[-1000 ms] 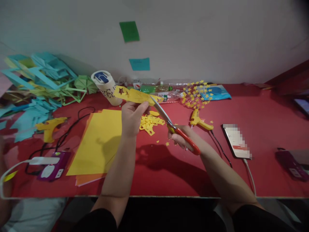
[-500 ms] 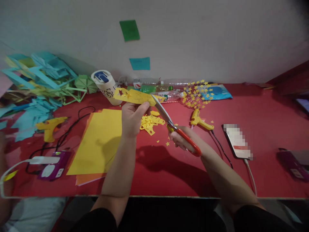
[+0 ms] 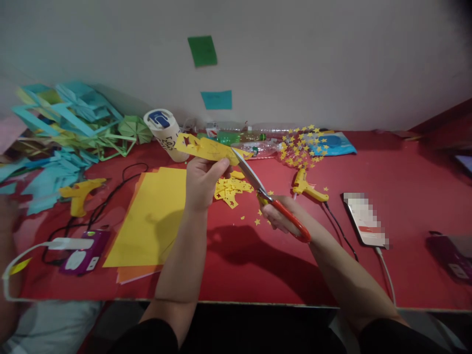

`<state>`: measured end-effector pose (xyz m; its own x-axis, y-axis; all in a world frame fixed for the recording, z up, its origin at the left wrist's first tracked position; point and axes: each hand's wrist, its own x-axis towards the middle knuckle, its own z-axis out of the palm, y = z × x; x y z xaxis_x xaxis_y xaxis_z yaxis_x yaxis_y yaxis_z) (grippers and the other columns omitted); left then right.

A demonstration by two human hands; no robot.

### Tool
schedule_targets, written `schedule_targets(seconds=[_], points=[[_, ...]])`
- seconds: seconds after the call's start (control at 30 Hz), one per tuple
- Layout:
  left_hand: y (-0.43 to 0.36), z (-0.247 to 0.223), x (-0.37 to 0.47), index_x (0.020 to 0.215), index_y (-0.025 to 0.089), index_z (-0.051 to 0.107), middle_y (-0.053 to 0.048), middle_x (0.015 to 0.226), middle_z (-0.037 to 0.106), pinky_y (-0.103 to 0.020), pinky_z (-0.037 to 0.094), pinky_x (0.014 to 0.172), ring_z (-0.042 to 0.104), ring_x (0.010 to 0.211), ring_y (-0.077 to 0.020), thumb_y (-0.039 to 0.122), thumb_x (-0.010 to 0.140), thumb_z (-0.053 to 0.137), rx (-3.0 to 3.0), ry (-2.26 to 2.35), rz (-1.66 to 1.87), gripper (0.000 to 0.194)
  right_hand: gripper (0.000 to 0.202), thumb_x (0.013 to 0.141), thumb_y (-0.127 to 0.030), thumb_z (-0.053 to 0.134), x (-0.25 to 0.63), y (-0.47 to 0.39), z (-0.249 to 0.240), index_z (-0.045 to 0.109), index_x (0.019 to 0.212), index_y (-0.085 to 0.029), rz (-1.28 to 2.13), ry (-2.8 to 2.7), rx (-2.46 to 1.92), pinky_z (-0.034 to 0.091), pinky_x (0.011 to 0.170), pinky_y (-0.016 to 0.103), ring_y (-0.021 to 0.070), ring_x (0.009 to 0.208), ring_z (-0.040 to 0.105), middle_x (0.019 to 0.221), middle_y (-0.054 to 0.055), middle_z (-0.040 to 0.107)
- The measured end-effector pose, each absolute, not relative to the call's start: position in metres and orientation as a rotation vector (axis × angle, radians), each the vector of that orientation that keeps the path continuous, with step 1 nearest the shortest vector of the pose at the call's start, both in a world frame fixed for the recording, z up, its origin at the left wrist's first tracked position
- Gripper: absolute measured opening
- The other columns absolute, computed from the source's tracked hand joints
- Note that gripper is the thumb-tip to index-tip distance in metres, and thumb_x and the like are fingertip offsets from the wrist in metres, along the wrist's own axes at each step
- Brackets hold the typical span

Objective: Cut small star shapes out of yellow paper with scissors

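Observation:
My left hand (image 3: pixel 206 179) pinches a yellow paper strip (image 3: pixel 214 149) that has star-shaped holes at its left end. The red-handled scissors (image 3: pixel 285 214) are in my right hand (image 3: pixel 278 214), their blades angled up and left to the strip's right part. Beneath the strip, yellow paper scraps (image 3: pixel 230 191) lie in a heap on the red table (image 3: pixel 243 275). A few small cut stars (image 3: pixel 257 222) rest beside the heap. Yellow sheets (image 3: pixel 151 216) are stacked over orange ones, left of my left forearm.
A star-covered clear bottle (image 3: pixel 300 147), other bottles (image 3: pixel 241 136) and a white cup (image 3: pixel 165 135) stand or lie along the wall. Glue guns (image 3: pixel 308 187) sit on both sides. A phone (image 3: pixel 365 221) is at right, paper frames (image 3: pixel 81 113) at left, with a person's arm (image 3: pixel 7 265).
The view has shifted slightly, so the table items appear a little lower and further right. Both hands keep their holds on the strip and the scissors.

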<state>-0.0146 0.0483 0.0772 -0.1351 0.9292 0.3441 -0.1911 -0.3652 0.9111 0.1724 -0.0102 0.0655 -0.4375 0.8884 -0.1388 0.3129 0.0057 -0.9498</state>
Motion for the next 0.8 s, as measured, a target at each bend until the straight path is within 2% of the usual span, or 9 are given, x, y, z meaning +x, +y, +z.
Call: schedule_targets(seconds=[0.17,0.3,0.57,0.8], points=[[0.0474,0.0776,-0.0175,0.062,0.016,0.067,0.003,0.054,0.063,-0.019,0.044,0.044,0.055,0.046,-0.0062,0.018,0.065,0.065,1.261,0.935,1.63,0.005,0.046,0.08,-0.061,0.051,0.1738,-0.011,0.0669,0.036,0.061,-0.023,1.445,-1.812,-1.268,0.027,0.036,0.022,0.0069,0.038,0.036,0.047,-0.006,0.04],[0.0463,0.0768,-0.0205,0.063,0.016,0.068,0.002,0.056,0.063,-0.02,0.045,0.045,0.055,0.047,-0.0065,0.021,0.067,0.064,1.292,0.969,1.587,0.007,0.043,0.082,-0.057,0.051,0.174,-0.0111,0.0677,0.037,0.062,-0.023,1.404,-1.841,-1.291,0.027,0.037,0.021,0.0072,0.039,0.037,0.049,-0.006,0.042],[0.045,0.0775,-0.0224,0.061,0.016,0.066,0.001,0.053,0.062,-0.02,0.044,0.045,0.053,0.047,-0.007,0.021,0.068,0.064,1.302,0.988,1.562,0.009,0.05,0.079,-0.068,0.049,0.1732,-0.011,0.0686,0.036,0.061,-0.023,1.406,-1.852,-1.301,0.027,0.038,0.022,0.0081,0.04,0.038,0.048,-0.005,0.042],[0.0454,0.0769,-0.0233,0.061,0.016,0.067,0.001,0.054,0.063,-0.02,0.045,0.045,0.054,0.047,-0.007,0.02,0.068,0.065,1.31,0.962,1.571,0.008,0.051,0.078,-0.07,0.049,0.1743,-0.0106,0.0683,0.037,0.06,-0.023,1.389,-1.858,-1.3,0.028,0.04,0.024,0.0087,0.042,0.038,0.05,-0.004,0.042]])
